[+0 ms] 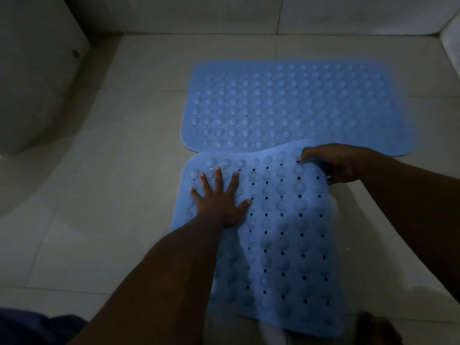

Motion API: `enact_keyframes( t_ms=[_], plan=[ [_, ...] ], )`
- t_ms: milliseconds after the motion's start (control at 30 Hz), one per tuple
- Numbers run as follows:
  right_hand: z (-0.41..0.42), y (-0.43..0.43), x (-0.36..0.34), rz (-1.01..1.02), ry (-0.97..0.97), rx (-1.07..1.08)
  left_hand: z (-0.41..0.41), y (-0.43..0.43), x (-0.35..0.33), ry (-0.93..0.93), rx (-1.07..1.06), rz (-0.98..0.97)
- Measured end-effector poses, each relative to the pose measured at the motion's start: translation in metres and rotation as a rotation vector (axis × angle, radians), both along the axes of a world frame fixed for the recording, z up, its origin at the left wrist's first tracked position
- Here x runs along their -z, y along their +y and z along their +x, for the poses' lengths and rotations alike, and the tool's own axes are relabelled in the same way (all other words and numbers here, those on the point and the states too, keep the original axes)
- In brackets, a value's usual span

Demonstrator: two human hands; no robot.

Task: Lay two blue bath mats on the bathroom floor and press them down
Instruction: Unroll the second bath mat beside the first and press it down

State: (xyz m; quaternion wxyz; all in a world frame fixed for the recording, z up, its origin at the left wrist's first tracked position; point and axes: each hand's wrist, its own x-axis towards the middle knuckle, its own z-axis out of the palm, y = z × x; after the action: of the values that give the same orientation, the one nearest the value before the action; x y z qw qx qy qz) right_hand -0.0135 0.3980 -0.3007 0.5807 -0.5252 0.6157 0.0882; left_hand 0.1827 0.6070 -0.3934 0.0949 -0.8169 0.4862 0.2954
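Two blue rubber bath mats with bumps and holes lie on the tiled floor. The far mat [293, 105] lies flat, lengthwise across the view. The near mat [281, 235] runs toward me, and its far right corner is lifted and overlaps the far mat's near edge. My left hand [219, 197] lies flat with fingers spread on the near mat's far left part. My right hand [333, 163] grips the near mat's raised far right corner, fingers curled over its edge.
A white toilet base [29, 95] stands at the left. Tiled walls [224, 13] close the back and right. A bare foot [378, 329] shows at the bottom right, and dark blue cloth [32, 327] at the bottom left. The light is dim.
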Motion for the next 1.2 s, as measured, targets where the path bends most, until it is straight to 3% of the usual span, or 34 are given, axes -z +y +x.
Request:
enact_keyframes(
  t_ms=[100, 200, 300, 433, 567, 800, 967, 1067, 1133, 1200],
  plan=[
    [-0.008, 0.000, -0.002, -0.032, 0.011, 0.002, -0.006, -0.002, 0.001, 0.010, -0.023, 0.052],
    [-0.018, 0.006, 0.005, -0.194, 0.030, 0.112, -0.008, -0.008, -0.002, 0.014, -0.039, 0.079],
    [-0.024, 0.013, 0.009, -0.284, -0.004, 0.144, -0.017, -0.009, -0.003, -0.080, 0.027, -0.003],
    [-0.027, 0.019, -0.006, -0.108, -0.043, 0.094, -0.030, -0.018, 0.000, -0.057, 0.281, -0.153],
    [-0.039, 0.016, -0.007, -0.035, -0.037, 0.069, -0.037, -0.027, 0.006, 0.007, 0.239, -0.019],
    [-0.068, 0.002, 0.023, -0.237, 0.000, 0.208, -0.052, -0.029, 0.011, -0.038, 0.181, -0.006],
    [-0.071, 0.010, -0.004, -0.041, -0.073, 0.101, -0.067, -0.030, 0.017, -0.043, 0.223, -0.233],
    [-0.078, 0.007, -0.006, 0.069, -0.165, 0.063, -0.072, -0.043, 0.018, 0.029, 0.284, -0.266],
    [-0.084, 0.006, -0.004, 0.046, -0.146, 0.082, -0.075, -0.050, 0.021, 0.057, 0.282, -0.215],
    [-0.094, 0.001, 0.004, -0.146, -0.029, 0.157, -0.078, -0.054, 0.025, 0.039, 0.276, -0.172]
  ],
)
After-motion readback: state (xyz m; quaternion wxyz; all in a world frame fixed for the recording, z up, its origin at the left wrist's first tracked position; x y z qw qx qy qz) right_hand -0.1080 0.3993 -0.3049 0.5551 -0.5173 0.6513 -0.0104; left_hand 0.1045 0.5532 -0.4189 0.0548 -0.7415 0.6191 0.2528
